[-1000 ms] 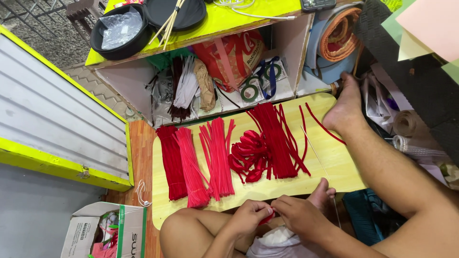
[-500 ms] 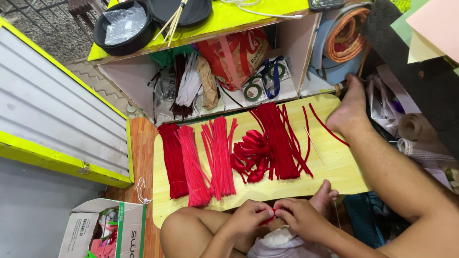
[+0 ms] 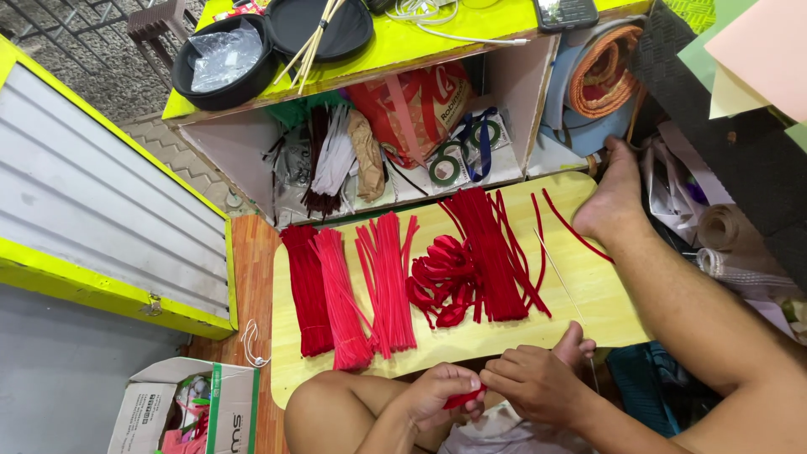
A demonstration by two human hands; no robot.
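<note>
At the bottom centre of the frame, the left hand [image 3: 437,395] and the right hand [image 3: 538,382] meet over the person's lap. Between them is a small red piece [image 3: 464,398], perhaps ribbon. The fingers of both hands are closed on it, the left from the left side and the right from the right side, so the piece lies just where the fingertips come together. The left hand is curled with its knuckles up; the right hand is turned with its back to the camera, and its forearm goes to the lower right corner.

Just above the hands lies a yellow board [image 3: 588,294] that serves as a bench. On it, from left to right, are a dark red bundle of fuzzy sticks [image 3: 307,290], a pink-red bundle [image 3: 343,298], a lighter red bundle [image 3: 388,282], a heap of red ribbon loops [image 3: 441,282] and another dark red bundle [image 3: 492,252]. A bare foot [image 3: 609,197] rests at the upper right edge of the board.

Farther up, an open shelf [image 3: 513,92] holds bags and rolls of green tape [image 3: 445,168]. On its yellow top stands a black round case [image 3: 223,63] with thin sticks [image 3: 311,42] beside.
</note>
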